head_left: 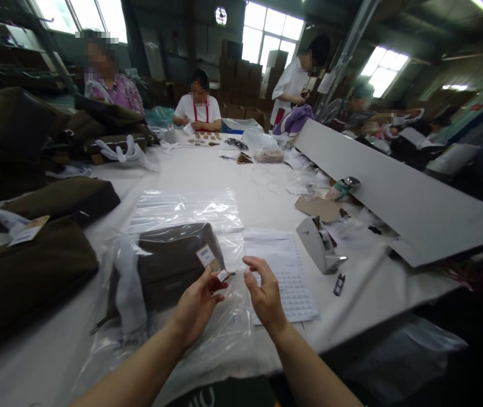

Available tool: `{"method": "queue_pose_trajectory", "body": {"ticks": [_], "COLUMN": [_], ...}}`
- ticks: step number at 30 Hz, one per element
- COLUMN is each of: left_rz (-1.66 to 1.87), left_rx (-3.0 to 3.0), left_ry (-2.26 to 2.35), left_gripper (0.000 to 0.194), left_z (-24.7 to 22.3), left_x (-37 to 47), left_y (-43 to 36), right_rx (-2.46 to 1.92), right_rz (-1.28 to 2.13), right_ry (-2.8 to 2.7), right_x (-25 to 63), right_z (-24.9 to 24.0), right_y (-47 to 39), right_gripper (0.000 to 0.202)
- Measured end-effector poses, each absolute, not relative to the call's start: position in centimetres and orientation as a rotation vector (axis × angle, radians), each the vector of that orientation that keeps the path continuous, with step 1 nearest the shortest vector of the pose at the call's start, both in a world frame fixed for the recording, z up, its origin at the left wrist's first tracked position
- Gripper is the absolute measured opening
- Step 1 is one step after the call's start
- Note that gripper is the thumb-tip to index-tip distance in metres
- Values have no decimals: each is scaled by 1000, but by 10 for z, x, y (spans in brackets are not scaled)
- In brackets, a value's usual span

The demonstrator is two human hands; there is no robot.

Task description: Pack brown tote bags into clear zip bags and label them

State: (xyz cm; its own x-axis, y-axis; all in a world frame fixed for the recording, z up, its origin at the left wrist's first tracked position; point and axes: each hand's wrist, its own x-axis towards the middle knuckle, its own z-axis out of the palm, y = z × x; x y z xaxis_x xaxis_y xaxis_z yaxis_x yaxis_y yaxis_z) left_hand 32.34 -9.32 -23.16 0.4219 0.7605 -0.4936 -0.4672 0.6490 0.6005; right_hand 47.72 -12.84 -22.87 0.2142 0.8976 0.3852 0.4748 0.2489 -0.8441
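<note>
A dark brown bag (173, 263) lies in a clear plastic bag (233, 333) on the white table. My left hand (197, 302) is at its right edge, with the fingers closed on a small white label (222, 276). Just above that hand, a larger tag (206, 257) with a printed code rests on the brown bag. My right hand (264, 291) is a little to the right, its thumb and fingers curved and apart, with nothing seen between them. Under and beyond it lie white sheets with rows of labels (294, 294).
A tape dispenser (320, 246) and small snips (339, 284) are to the right, with a bottle (343, 188) behind. More brown bags (33, 271) are piled at the left. Several people are around the table's far side. A long white board (394, 186) slants along the right.
</note>
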Motion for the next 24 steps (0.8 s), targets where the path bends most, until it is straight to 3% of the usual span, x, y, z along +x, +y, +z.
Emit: {"method": "queue_pose_trajectory", "body": {"ticks": [9, 16, 19, 24], "left_rz": [958, 956, 1001, 1133], "left_rx": [833, 907, 927, 1309], "left_ry": [962, 1023, 1111, 1508], "left_gripper": [48, 51, 51, 46], "left_z": [-227, -222, -225, -243], "left_x": [220, 157, 136, 107], "left_y": [-93, -105, -95, -43], "right_rx": [-1200, -933, -933, -1051], "right_rz": [816, 551, 667, 1136], "right_ry": [-1920, -2148, -2010, -1428], "right_x": [393, 331, 314, 310], "right_z": [-201, -208, -204, -203], "right_y": [-77, -69, -56, -5], "right_gripper": [11, 9, 9, 15]}}
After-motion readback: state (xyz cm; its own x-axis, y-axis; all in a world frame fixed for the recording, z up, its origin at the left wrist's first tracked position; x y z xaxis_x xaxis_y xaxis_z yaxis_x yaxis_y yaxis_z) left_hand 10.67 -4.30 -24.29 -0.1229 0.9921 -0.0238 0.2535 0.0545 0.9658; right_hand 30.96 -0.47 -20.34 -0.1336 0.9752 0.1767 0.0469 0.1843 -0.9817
